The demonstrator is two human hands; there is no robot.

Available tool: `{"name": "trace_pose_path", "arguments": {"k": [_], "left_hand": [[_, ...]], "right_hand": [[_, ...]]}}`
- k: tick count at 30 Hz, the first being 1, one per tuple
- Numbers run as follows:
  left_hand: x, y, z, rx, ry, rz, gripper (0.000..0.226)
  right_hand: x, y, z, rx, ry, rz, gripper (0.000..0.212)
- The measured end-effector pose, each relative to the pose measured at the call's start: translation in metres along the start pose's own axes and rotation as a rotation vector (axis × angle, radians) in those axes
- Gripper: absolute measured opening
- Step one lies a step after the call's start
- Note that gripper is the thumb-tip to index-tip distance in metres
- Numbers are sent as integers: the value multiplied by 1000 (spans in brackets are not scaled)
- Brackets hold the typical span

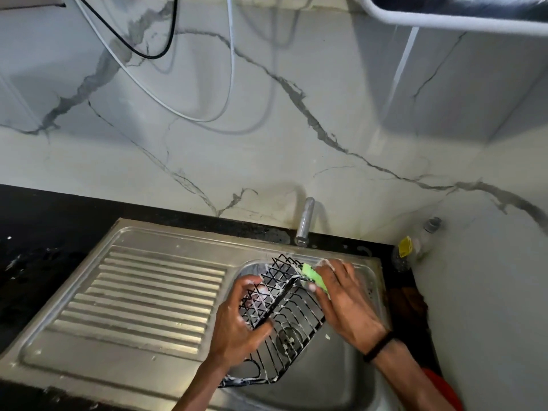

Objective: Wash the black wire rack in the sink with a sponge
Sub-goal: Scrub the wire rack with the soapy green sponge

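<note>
Black wire rack (284, 318) over sink (341, 378), lower centre; left hand (237, 324) grips it, right hand (344, 298) pinches green sponge (315, 277), sponge mostly hidden.

I am looking at a home kitchen; a stainless steel sink with a ribbed draining board (154, 295) fills the lower centre of the frame, set in a black stone countertop (35, 232); a chrome tap (305, 222) stands behind it; a white marble-veined wall (267, 149) spans the upper frame, loose cables (166, 40) hanging upper left.
</note>
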State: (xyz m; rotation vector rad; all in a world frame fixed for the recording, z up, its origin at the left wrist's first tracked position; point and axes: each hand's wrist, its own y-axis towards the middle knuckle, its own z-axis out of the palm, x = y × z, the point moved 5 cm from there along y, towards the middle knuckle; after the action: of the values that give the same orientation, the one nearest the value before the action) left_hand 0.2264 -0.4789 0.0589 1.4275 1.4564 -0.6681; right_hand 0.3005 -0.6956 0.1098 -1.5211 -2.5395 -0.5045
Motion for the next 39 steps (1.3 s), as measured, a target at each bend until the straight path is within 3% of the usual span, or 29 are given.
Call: {"name": "trace_pose_path", "arguments": {"k": [3, 7, 10, 15, 18, 21, 23, 30, 35, 39], "left_hand": [[6, -2, -11, 28, -2, -7, 75], [11, 1, -20, 93, 63, -9, 78], [6, 3, -19, 117, 104, 3, 81], [-12, 5, 1, 183, 189, 58, 82], [-12, 3, 9, 227, 278, 52, 86], [-11, 0, 12, 242, 301, 38, 85], [-11, 1, 12, 233, 280, 37, 84], [-7, 4, -6, 84, 63, 36, 77], [6, 7, -3, 68, -42, -24, 75], [11, 12, 2, 9, -103, -48, 69]], "right_hand": [[-22, -2, 0, 123, -16, -85, 53], [-40, 0, -22, 217, 504, -151, 26], [-48, 9, -27, 135, 657, -5, 25], [-34, 14, -11, 20, 551, 185, 11], [-27, 18, -16, 52, 719, 303, 17], [-17, 19, -24, 106, 805, 269, 12], [-13, 18, -26, 137, 826, 216, 12], [-62, 13, -6, 125, 566, 189, 51], [-76, 9, 4, 33, 836, 312, 35], [-82, -3, 22, -116, 1195, 570, 23]]}}
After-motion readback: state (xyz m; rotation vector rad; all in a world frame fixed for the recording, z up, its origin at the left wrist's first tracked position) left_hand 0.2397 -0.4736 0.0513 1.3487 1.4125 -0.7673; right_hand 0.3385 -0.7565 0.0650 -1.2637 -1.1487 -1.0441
